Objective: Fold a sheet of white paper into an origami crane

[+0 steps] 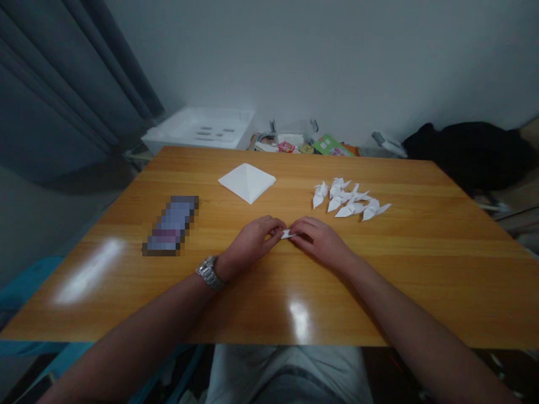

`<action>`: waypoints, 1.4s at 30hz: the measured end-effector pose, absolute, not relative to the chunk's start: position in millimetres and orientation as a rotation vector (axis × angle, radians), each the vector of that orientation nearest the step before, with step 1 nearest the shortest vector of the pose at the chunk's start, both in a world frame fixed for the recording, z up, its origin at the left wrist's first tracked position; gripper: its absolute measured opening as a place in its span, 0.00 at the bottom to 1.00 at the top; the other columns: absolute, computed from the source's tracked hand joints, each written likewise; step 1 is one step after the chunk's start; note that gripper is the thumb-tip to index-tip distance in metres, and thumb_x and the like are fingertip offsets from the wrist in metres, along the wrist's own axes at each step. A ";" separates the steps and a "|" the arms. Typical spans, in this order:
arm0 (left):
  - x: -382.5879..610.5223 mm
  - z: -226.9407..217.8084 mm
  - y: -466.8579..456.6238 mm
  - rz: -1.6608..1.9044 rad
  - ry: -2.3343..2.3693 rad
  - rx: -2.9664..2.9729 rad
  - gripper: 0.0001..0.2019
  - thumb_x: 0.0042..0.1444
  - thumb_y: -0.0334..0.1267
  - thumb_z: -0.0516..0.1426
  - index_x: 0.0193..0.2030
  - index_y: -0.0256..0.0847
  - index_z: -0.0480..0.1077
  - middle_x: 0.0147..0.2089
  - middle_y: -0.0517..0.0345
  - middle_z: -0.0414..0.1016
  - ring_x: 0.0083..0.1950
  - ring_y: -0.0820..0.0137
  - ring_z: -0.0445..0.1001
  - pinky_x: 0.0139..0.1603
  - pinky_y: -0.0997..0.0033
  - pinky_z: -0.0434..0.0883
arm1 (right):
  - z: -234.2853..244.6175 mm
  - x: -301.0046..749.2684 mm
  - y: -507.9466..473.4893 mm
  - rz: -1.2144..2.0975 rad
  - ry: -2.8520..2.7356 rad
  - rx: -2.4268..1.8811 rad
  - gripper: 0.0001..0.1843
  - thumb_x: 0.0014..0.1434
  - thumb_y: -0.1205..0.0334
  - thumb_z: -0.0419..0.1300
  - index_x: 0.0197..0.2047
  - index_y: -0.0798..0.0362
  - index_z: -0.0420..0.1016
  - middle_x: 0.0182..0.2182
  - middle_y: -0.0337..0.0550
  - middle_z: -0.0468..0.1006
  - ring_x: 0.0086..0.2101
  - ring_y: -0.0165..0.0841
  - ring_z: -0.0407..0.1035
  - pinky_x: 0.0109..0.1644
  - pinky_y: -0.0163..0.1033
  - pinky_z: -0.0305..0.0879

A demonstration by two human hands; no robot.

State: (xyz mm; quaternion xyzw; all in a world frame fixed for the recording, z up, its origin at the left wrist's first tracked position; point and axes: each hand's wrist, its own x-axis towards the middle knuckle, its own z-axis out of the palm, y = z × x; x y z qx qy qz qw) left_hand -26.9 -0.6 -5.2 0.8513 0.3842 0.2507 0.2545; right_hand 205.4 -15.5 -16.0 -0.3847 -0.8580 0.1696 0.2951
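Note:
A small piece of folded white paper (pixel 287 234) is pinched between both hands just above the middle of the wooden table. My left hand (pixel 256 238), with a metal watch (pixel 209 273) at its wrist, grips the paper's left end. On the right end, the fingers of my right hand (pixel 318 240) are closed; they cover much of the paper. Several folded white paper cranes (pixel 349 202) stand in a cluster beyond my right hand. Farther back on the left lies a white sheet (pixel 247 182), diamond-shaped with creases.
A phone (pixel 172 225), blurred out, lies on the left of the wooden table (pixel 261 303). Behind the far edge are a white plastic tray (pixel 197 126), a green packet (pixel 334 146) among small items, and a black cloth heap (pixel 467 154). A grey curtain (pixel 63 84) hangs at left.

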 end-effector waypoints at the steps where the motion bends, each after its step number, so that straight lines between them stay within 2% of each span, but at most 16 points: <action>1: -26.9 -5.0 -0.7 0.688 1.038 2.317 0.09 0.69 0.38 0.54 0.48 0.40 0.75 0.45 0.55 0.78 0.47 0.66 0.76 0.49 0.66 0.71 | -16.0 206.0 -15.7 0.443 -2.285 -1.045 0.04 0.69 0.62 0.59 0.43 0.51 0.75 0.41 0.47 0.80 0.43 0.39 0.73 0.49 0.44 0.68; 9: -27.0 -7.2 0.4 0.739 0.987 2.365 0.11 0.69 0.44 0.57 0.46 0.39 0.76 0.45 0.53 0.76 0.47 0.66 0.75 0.50 0.66 0.72 | -16.2 207.4 -15.3 0.429 -2.276 -1.147 0.04 0.69 0.63 0.59 0.44 0.51 0.75 0.41 0.45 0.81 0.43 0.39 0.73 0.48 0.43 0.67; 26: -26.2 -15.8 5.3 0.638 0.965 2.524 0.08 0.68 0.37 0.57 0.42 0.39 0.76 0.44 0.53 0.75 0.46 0.66 0.74 0.49 0.67 0.72 | -19.0 205.7 -12.3 0.369 -2.297 -1.088 0.04 0.66 0.69 0.61 0.41 0.51 0.76 0.44 0.47 0.80 0.45 0.39 0.73 0.50 0.44 0.69; 34: -26.4 -3.0 -0.9 0.480 0.870 2.701 0.10 0.70 0.37 0.54 0.48 0.39 0.76 0.50 0.51 0.78 0.50 0.63 0.75 0.54 0.64 0.71 | -18.9 206.7 -12.8 0.266 -2.340 -1.097 0.03 0.65 0.68 0.62 0.39 0.52 0.75 0.42 0.47 0.78 0.43 0.39 0.72 0.48 0.44 0.68; 42: -23.8 -1.8 -9.9 0.470 0.853 2.777 0.13 0.71 0.42 0.54 0.53 0.39 0.75 0.53 0.49 0.78 0.52 0.62 0.76 0.54 0.61 0.72 | -14.1 214.2 -15.3 0.189 -2.387 -1.107 0.04 0.66 0.67 0.62 0.37 0.53 0.77 0.40 0.48 0.75 0.42 0.39 0.69 0.46 0.43 0.67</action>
